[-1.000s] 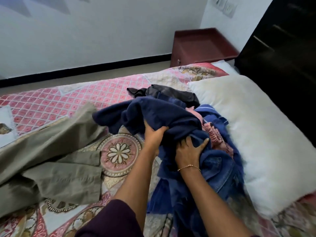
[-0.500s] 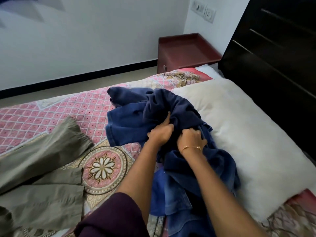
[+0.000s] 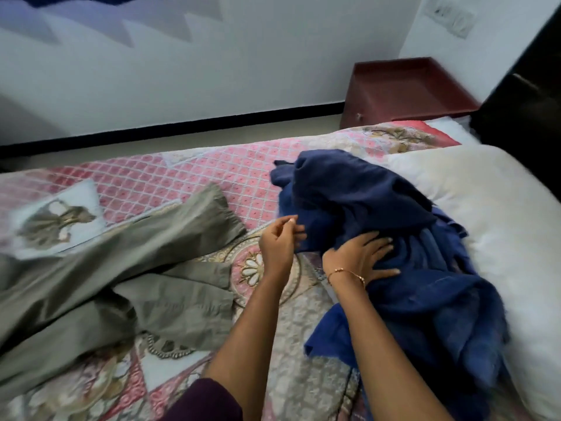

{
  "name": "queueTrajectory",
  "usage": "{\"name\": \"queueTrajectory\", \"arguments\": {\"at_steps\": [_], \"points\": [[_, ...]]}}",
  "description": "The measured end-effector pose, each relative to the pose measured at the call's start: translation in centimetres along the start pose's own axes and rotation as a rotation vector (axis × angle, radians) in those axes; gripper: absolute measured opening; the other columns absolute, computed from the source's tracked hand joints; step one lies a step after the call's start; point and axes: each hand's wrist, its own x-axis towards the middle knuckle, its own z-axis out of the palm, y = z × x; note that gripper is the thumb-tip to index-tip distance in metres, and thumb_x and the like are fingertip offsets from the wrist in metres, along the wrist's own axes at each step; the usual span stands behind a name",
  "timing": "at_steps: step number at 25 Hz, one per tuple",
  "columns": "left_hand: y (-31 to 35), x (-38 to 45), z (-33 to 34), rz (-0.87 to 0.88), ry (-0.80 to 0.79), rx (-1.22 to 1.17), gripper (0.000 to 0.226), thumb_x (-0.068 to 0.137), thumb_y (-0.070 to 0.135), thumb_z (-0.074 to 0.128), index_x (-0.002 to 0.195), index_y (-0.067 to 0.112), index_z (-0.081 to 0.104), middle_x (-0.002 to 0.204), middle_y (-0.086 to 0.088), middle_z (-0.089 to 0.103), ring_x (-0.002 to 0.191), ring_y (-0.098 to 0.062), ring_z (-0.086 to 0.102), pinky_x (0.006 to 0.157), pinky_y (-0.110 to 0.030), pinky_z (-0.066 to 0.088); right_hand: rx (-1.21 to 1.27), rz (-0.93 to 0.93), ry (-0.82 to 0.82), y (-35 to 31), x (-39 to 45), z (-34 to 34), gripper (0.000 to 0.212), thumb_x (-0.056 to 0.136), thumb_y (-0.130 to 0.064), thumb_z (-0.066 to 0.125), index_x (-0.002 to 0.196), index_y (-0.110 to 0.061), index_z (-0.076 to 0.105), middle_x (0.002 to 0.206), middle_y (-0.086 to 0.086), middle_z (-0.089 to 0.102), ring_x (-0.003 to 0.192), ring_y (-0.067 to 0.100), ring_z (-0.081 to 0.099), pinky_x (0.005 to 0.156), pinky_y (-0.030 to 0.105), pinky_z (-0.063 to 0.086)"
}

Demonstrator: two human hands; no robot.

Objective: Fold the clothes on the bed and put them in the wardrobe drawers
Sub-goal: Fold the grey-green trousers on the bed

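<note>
Blue clothes (image 3: pixel 394 238) sit bunched on the bed (image 3: pixel 188 189) against the pillow (image 3: pixel 501 223), heap running near-to-far, right hand (image 3: pixel 359 256) flat on top, left hand (image 3: pixel 277 244) pinching the edge, grey trousers (image 3: pixel 121 262) stretched leftward.

bed (image 3: pixel 188 189): spans the near ground, its head end at right
pillow (image 3: pixel 491 226): on the bed, right
heap of clothes (image 3: pixel 403 262): on the bed, touching the pillow's left edge
trousers (image 3: pixel 121 268): on the bed, left of the heap
bedside cabinet (image 3: pixel 406 89): beyond the bed, far right
</note>
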Motion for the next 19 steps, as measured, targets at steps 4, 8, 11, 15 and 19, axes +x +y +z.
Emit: {"name": "queueTrajectory", "arguments": {"at_steps": [4,8,11,15,19], "points": [[-3.5,0.6,-14.2,-0.013,0.319,0.362,0.02,0.088,0.012,0.054,0.073,0.016,0.066,0.075,-0.01,0.07,0.074,-0.026,0.066,0.069,-0.038,0.051,0.106,-0.192,0.065,-4.0,-8.8,6.8,0.089,0.081,-0.019,0.059,0.146,0.004,0.002,0.152,0.028,-0.01,0.143,0.037,-0.008,0.11,0.06,0.001],[-4.7,-1.2,-27.3,-0.134,0.564,0.555,0.02,0.091,0.019,0.053,0.094,0.008,0.069,0.099,-0.017,0.068,0.095,-0.034,0.06,0.074,-0.033,0.042,-0.007,-0.512,-0.248,-6.8,-17.5,15.3,0.072,0.087,-0.024,0.056,0.148,-0.01,0.019,0.153,0.022,0.007,0.141,0.034,0.011,0.112,0.04,0.018],[-4.8,-2.6,-37.7,-0.181,0.861,0.54,0.025,0.09,0.021,0.052,0.103,0.004,0.064,0.104,-0.022,0.062,0.102,-0.038,0.056,0.081,-0.038,0.041,-0.199,-0.625,-0.352,-9.6,-23.2,20.6,0.079,0.086,-0.038,0.059,0.149,-0.021,0.015,0.149,0.015,0.015,0.132,0.033,0.024,0.105,0.039,0.029],[-4.7,-4.1,-48.2,-0.495,1.117,0.343,0.05,0.087,0.029,0.061,0.122,-0.004,0.047,0.129,-0.029,0.043,0.121,-0.044,0.041,0.099,-0.043,0.032,-0.39,-0.809,-0.143,-11.8,-25.4,24.4,0.105,0.081,-0.026,0.067,0.145,-0.036,-0.015,0.155,0.011,-0.016,0.135,0.038,0.024,0.096,0.053,0.039],[-6.1,-4.0,-52.4,-0.66,1.024,-0.044,0.058,0.086,0.031,0.064,0.128,0.001,0.037,0.136,-0.031,0.032,0.118,-0.045,0.043,0.098,-0.044,0.038,-0.405,-0.874,-0.142,-14.7,-23.1,26.2,0.098,0.086,0.003,0.05,0.14,-0.039,-0.019,0.157,0.0,-0.005,0.115,0.038,0.043,0.091,0.045,0.045]]}}
